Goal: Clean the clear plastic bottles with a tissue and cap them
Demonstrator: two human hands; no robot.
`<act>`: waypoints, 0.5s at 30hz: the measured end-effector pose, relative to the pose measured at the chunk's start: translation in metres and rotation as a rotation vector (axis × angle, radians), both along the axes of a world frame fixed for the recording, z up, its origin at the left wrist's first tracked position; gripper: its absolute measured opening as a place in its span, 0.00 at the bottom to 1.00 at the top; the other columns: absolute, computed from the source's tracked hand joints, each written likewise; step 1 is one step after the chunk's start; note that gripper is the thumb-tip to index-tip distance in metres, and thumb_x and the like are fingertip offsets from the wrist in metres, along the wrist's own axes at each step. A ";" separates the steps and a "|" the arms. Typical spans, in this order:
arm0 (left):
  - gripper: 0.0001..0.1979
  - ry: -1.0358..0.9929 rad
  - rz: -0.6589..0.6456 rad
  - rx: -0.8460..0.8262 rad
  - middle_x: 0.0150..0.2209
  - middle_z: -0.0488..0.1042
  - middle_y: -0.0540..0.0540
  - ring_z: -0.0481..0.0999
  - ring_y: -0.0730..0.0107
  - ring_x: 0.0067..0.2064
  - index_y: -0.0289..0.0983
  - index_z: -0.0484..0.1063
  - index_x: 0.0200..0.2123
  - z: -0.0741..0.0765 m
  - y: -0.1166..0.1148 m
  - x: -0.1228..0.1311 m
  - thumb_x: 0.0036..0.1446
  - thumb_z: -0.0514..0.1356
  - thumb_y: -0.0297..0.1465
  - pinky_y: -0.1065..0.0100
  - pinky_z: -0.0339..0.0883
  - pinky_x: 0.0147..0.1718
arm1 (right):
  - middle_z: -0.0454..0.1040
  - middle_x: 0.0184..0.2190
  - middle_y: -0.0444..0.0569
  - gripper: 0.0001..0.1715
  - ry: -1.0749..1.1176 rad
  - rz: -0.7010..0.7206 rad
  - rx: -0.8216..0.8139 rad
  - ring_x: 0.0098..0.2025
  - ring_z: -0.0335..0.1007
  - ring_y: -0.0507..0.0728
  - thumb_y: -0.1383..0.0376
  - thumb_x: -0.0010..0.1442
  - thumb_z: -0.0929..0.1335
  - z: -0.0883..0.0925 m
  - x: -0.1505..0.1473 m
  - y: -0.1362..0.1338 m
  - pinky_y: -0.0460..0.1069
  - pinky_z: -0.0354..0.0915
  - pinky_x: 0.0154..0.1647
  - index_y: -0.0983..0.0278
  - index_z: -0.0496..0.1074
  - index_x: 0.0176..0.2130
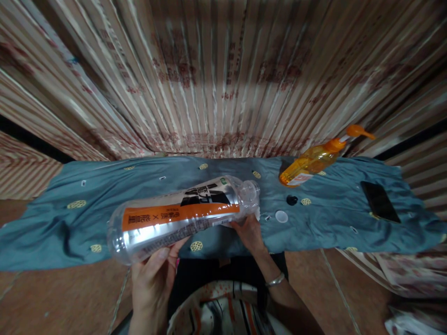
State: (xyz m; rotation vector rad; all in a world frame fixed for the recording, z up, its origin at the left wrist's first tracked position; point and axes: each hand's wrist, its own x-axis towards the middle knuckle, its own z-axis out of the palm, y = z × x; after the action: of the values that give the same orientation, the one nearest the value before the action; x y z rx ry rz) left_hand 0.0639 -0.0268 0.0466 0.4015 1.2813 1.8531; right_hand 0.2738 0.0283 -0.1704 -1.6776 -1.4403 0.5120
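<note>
A large clear plastic bottle (181, 211) with a silver, orange and black label lies tilted across the middle of the head view, its uncapped-looking neck toward the right. My left hand (157, 265) grips its lower side near the base, thumb along the label's edge. Beneath the shoulder and neck, my right hand (249, 235) is closed against the bottle, most of its fingers hidden behind it. A small white edge (257, 213) shows beside the right fingertips; what it is I cannot make out.
A teal patterned cloth (115, 184) covers the narrow table. Right of the bottle are a white disc-like cap (281, 216), a small black object (292, 200), an amber pump bottle (310, 163) and a black phone (380, 201). A pleated curtain (209, 93) hangs behind.
</note>
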 end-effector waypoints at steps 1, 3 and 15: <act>0.56 -0.003 0.002 0.008 0.44 0.90 0.50 0.89 0.42 0.55 0.59 0.84 0.60 -0.001 0.000 0.000 0.20 0.92 0.42 0.30 0.82 0.62 | 0.84 0.43 0.55 0.23 0.000 0.001 0.002 0.51 0.87 0.73 0.52 0.62 0.80 0.000 0.000 0.000 0.70 0.84 0.52 0.56 0.70 0.46; 0.55 -0.006 0.001 0.023 0.45 0.90 0.51 0.89 0.43 0.55 0.59 0.84 0.61 -0.002 -0.001 0.000 0.22 0.92 0.41 0.32 0.83 0.61 | 0.84 0.44 0.56 0.24 0.001 0.003 0.010 0.51 0.86 0.74 0.51 0.61 0.80 0.002 0.000 0.000 0.71 0.84 0.53 0.56 0.71 0.47; 0.54 -0.004 0.000 0.000 0.41 0.89 0.51 0.90 0.46 0.51 0.58 0.85 0.58 0.002 0.002 0.002 0.19 0.92 0.42 0.41 0.88 0.55 | 0.85 0.46 0.57 0.22 0.050 0.000 0.019 0.53 0.87 0.74 0.54 0.59 0.79 0.007 -0.002 0.001 0.70 0.84 0.54 0.56 0.71 0.48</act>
State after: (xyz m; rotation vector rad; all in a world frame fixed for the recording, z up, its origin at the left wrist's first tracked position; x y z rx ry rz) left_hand 0.0659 -0.0253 0.0489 0.3977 1.2784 1.8534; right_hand 0.2715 0.0296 -0.1636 -1.6385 -1.4047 0.5353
